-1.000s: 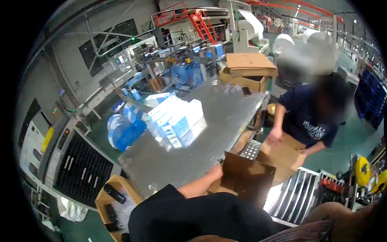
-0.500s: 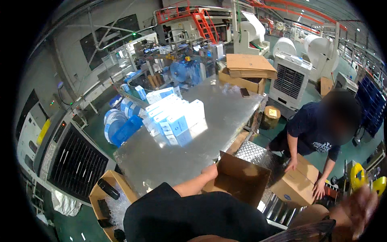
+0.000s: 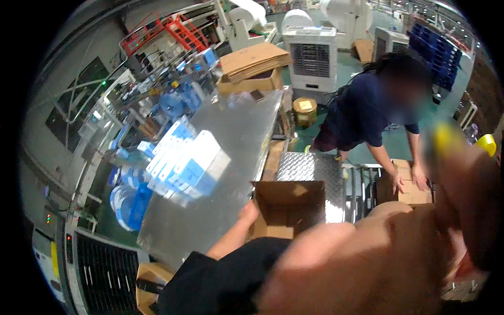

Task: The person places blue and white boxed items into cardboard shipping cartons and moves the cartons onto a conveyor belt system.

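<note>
My left hand (image 3: 249, 213) is closed on the left edge of an open cardboard box (image 3: 290, 197). The box's inside faces me, and I see only bare brown walls and the bottom. Close to the camera at the right, my right arm (image 3: 357, 268) and right hand (image 3: 467, 181) are raised, large and smeared by motion; the fingers cannot be made out. On the metal table (image 3: 220, 121), left of the box, stand rows of blue-and-white packs (image 3: 184, 163).
Across the roller conveyor (image 3: 359, 189) a co-worker (image 3: 357, 105) bends with both hands on a closed carton (image 3: 415, 184). Flattened cardboard (image 3: 254, 60) is stacked at the table's far end. A white air cooler (image 3: 312, 58) stands behind. Another open carton (image 3: 149, 275) sits lower left.
My view has swung right. The co-worker's carton has moved farther along the conveyor, away from the open box. My right arm has risen nearer the camera. My left hand stays at the box's edge.
</note>
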Motion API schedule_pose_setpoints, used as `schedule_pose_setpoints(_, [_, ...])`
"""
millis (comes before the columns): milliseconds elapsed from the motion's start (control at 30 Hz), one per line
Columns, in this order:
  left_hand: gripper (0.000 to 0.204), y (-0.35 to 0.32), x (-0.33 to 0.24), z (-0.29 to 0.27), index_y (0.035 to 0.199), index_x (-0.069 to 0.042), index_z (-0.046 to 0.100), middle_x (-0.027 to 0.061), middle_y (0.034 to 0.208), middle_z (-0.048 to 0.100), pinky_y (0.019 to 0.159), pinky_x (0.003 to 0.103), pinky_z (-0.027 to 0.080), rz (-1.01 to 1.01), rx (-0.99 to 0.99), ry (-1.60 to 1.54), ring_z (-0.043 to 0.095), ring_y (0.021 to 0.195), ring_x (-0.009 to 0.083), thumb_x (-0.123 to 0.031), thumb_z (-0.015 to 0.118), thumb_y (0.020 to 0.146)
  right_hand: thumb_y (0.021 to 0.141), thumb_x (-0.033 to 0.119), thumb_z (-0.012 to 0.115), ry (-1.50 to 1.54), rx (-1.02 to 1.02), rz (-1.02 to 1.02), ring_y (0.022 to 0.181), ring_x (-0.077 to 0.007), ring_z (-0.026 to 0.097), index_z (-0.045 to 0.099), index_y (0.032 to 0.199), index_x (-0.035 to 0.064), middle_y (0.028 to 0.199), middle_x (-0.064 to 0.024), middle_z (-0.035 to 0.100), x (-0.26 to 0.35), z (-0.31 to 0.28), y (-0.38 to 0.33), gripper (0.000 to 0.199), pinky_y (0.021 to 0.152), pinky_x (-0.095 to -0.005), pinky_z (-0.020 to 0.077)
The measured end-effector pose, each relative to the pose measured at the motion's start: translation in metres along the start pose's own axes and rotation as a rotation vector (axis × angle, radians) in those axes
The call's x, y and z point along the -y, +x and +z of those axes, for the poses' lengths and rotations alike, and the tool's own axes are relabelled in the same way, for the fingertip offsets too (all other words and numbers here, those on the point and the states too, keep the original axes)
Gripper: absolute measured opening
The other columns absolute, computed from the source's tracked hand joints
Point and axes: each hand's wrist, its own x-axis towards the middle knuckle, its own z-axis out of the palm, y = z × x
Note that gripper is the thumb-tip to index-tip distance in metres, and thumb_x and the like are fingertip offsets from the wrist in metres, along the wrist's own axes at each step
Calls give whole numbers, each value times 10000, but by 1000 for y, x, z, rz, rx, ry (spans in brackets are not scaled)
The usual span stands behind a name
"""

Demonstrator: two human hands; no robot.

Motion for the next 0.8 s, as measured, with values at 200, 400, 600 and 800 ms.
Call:
schedule_pose_setpoints(200, [341, -18, -21, -20, 1203, -68, 511, 233, 1123, 630, 878, 527, 470, 8, -14, -30, 603, 1063, 409, -220, 461, 902, 972, 192, 499, -158, 108, -258, 998, -163, 592, 561, 1217, 106, 1196, -55, 574, 11, 3, -11, 268, 943, -368, 442])
schedule_pose_setpoints(400, [321, -11, -5, -12, 1187, -55, 504, 220, 1143, 625, 880, 529, 473, 8, -31, -83, 605, 1059, 408, -184, 452, 898, 1003, 170, 453, 598, 507, 120, 1119, -156, 573, 564, 1275, 93, 1340, -101, 536, 69, -36, -11, 304, 1015, -352, 412])
schedule_pose_setpoints(600, [303, -20, 6, -9, 1164, -42, 525, 210, 1169, 619, 897, 514, 476, -61, -19, -79, 607, 1073, 397, -151, 437, 895, 987, 230, 489, 1340, 689, 237, 1033, -204, 557, 582, 1158, 56, 1062, -108, 571, 57, -27, -64, 261, 954, -338, 419])
schedule_pose_setpoints(800, [309, -12, -8, -22, 1169, -42, 540, 210, 1166, 623, 906, 498, 482, -86, 0, -157, 607, 1082, 390, -127, 445, 887, 844, 288, 624, 518, 632, -18, 1021, -290, 564, 591, 1137, 60, 1097, -138, 585, -34, 1, -72, 372, 957, -437, 409])
